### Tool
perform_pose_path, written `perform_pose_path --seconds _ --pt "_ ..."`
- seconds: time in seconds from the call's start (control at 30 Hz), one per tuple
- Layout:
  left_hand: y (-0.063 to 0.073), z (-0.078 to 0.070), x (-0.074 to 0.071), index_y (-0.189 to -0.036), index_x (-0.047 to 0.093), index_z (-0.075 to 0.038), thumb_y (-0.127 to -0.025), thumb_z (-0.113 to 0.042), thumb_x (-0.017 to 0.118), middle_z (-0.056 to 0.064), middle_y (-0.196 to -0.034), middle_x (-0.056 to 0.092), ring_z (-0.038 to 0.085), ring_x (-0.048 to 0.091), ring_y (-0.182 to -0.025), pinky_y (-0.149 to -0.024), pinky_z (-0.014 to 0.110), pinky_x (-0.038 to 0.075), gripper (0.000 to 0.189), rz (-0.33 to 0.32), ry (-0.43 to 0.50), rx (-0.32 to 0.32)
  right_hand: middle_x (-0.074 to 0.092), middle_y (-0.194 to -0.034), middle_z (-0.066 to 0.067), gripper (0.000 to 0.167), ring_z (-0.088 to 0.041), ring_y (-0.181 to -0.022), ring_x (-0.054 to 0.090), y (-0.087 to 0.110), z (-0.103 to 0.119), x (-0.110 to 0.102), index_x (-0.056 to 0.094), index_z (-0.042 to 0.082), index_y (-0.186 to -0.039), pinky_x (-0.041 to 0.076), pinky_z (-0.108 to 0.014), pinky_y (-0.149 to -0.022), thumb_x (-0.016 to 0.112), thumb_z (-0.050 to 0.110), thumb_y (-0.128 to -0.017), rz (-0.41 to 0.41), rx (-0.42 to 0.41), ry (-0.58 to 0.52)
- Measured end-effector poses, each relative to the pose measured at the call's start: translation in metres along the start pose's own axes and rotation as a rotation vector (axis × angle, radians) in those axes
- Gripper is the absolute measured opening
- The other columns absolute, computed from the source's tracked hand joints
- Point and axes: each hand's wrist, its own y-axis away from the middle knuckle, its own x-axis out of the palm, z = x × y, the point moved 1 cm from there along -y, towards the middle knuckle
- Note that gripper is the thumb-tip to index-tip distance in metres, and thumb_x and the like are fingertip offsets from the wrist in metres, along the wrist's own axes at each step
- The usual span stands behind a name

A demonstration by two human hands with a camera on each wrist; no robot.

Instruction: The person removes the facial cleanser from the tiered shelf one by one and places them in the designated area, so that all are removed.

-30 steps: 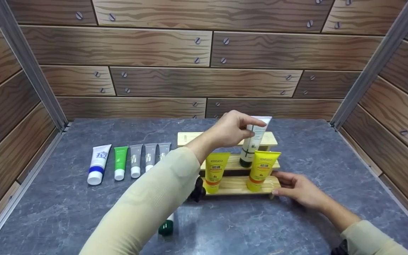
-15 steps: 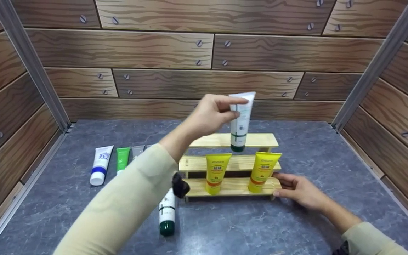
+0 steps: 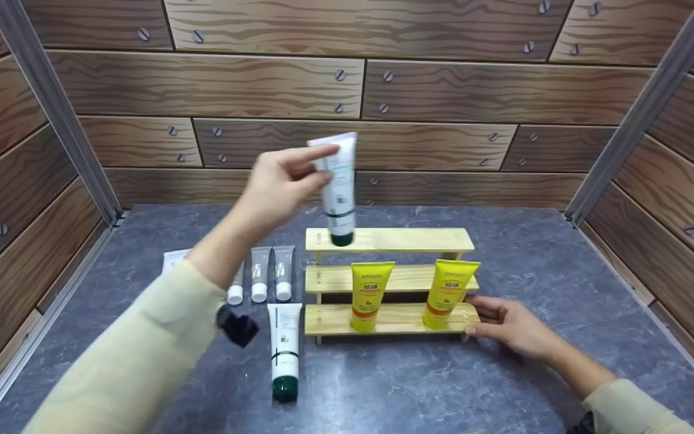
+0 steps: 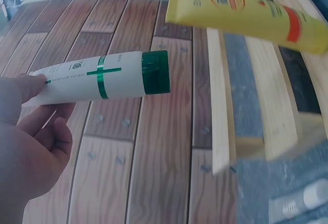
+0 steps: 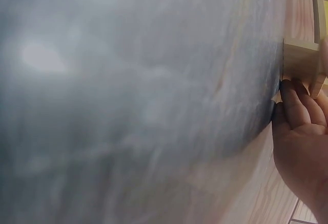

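Note:
My left hand (image 3: 278, 190) pinches a white squeeze tube with a dark green cap (image 3: 341, 196) near its flat end. The tube hangs cap down, overlapping the left end of the top shelf in the head view. In the left wrist view, thumb and fingers hold the white tube (image 4: 123, 75) from both sides. A three-step wooden rack (image 3: 395, 239) bears two yellow tubes (image 3: 369, 295) on its lowest step, standing upright and apart. At the rack's lower right end, my right hand (image 3: 512, 325) grips the side, thumb in front; the right wrist view shows fingers against the wooden leg (image 5: 302, 60).
A second white tube with a green cap (image 3: 285, 349) lies left of the rack. Behind it lie several grey tubes with white caps (image 3: 284, 271). A white tube end (image 3: 175, 258) shows past the left sleeve. Wood-patterned walls (image 3: 299, 141) enclose the grey table (image 3: 407, 386).
My left hand has lifted the white tube off the rack's middle step and carried it up and left. The right hand has stayed at the rack's end.

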Motion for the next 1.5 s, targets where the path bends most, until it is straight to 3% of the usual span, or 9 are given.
perform_pose_path --seconds 0.3,0.47,0.63,1.13,1.5 --pt "0.028 0.013 -0.045 -0.140 0.068 -0.007 -0.099 -0.002 0.073 0.019 -0.133 0.070 0.027 0.071 -0.118 -0.098 0.036 0.058 0.042 -0.136 0.008 -0.023 0.044 -0.154 -0.035 0.079 -0.046 -0.140 0.051 0.003 -0.002 -0.001 0.039 -0.019 -0.151 0.049 -0.025 -0.105 0.081 0.017 -0.095 -0.020 0.013 0.012" --pt "0.047 0.024 -0.061 -0.142 0.067 -0.005 -0.101 -0.006 0.073 0.019 -0.137 0.068 0.027 0.068 -0.123 -0.101 0.033 0.056 0.041 -0.161 -0.004 -0.085 0.045 -0.154 -0.036 0.080 -0.046 -0.139 0.052 0.005 -0.003 0.000 0.038 -0.019 -0.152 0.050 -0.026 -0.104 0.081 0.017 -0.095 -0.014 0.018 -0.004" --pt "0.067 0.033 -0.072 -0.143 0.067 -0.006 -0.101 -0.008 0.073 0.020 -0.137 0.068 0.022 0.069 -0.117 -0.098 0.028 0.056 0.042 -0.183 -0.003 -0.146 0.045 -0.154 -0.035 0.078 -0.045 -0.139 0.052 0.005 -0.003 0.000 0.039 -0.019 -0.152 0.050 -0.024 -0.103 0.080 0.017 -0.096 -0.007 0.009 0.000" --pt "0.114 0.057 -0.086 -0.146 0.065 -0.012 -0.104 -0.017 0.071 0.019 -0.137 0.069 0.023 0.067 -0.113 -0.093 0.027 0.057 0.043 -0.160 -0.121 -0.303 0.045 -0.154 -0.034 0.078 -0.046 -0.140 0.050 0.003 -0.002 0.001 0.040 -0.017 -0.152 0.050 -0.025 -0.105 0.081 0.018 -0.096 -0.007 0.020 0.011" --pt "0.140 0.087 -0.083 -0.145 0.066 -0.009 -0.102 -0.012 0.073 0.017 -0.121 0.075 0.014 0.065 -0.093 -0.074 0.024 0.055 0.043 -0.186 -0.119 -0.360 0.046 -0.154 -0.034 0.079 -0.046 -0.140 0.051 0.001 0.001 0.001 0.039 -0.018 -0.152 0.049 -0.025 -0.105 0.081 0.018 -0.096 -0.006 0.011 0.019"
